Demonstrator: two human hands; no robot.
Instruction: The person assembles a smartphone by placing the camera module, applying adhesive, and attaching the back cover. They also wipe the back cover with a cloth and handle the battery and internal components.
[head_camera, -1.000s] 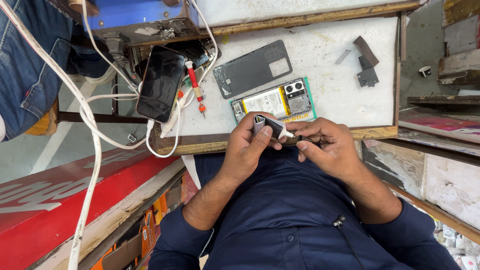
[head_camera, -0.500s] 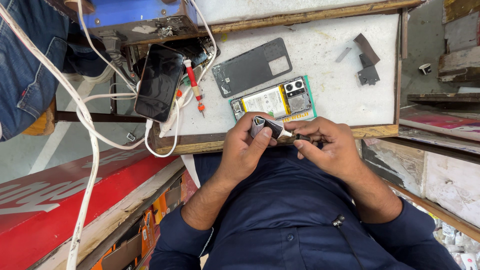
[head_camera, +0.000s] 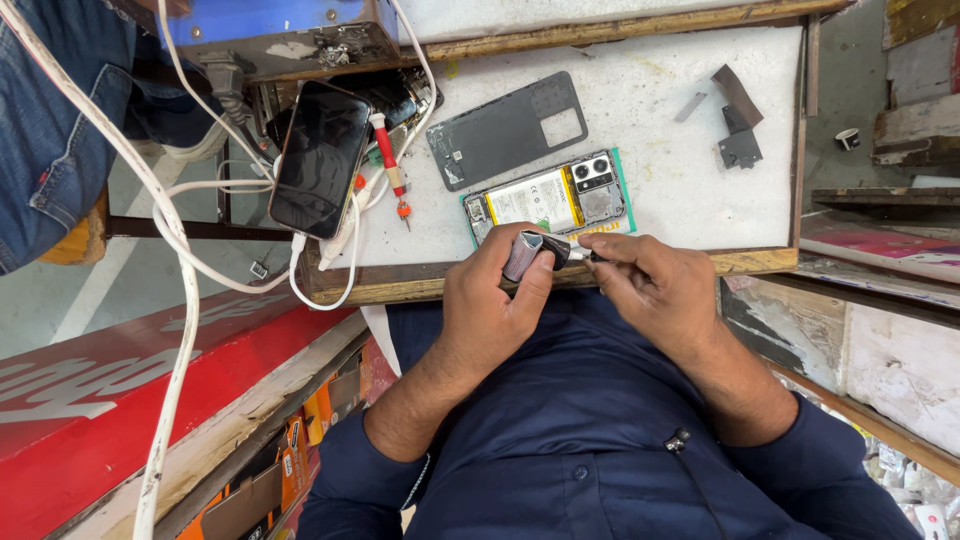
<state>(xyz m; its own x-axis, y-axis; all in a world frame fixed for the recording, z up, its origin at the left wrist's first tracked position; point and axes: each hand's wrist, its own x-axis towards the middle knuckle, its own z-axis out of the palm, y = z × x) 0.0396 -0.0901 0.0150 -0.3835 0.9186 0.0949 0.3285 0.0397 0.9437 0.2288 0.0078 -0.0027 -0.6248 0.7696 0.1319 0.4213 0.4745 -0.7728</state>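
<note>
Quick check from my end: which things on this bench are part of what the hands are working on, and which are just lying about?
In hand:
- left hand grips a small grey part
- right hand holds a thin metal tool to it
- opened phone, just beyond the hands

Lying about:
- grey back cover
- black phone on white cable
- red screwdriver
- dark scraps

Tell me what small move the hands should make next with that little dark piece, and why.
Probably steady it and finish working the thin tool tip in. The left hand pinches a small dark piece at the table edge, and the right hand holds a thin tool against it. The opened phone lies just beyond, untouched.
</note>
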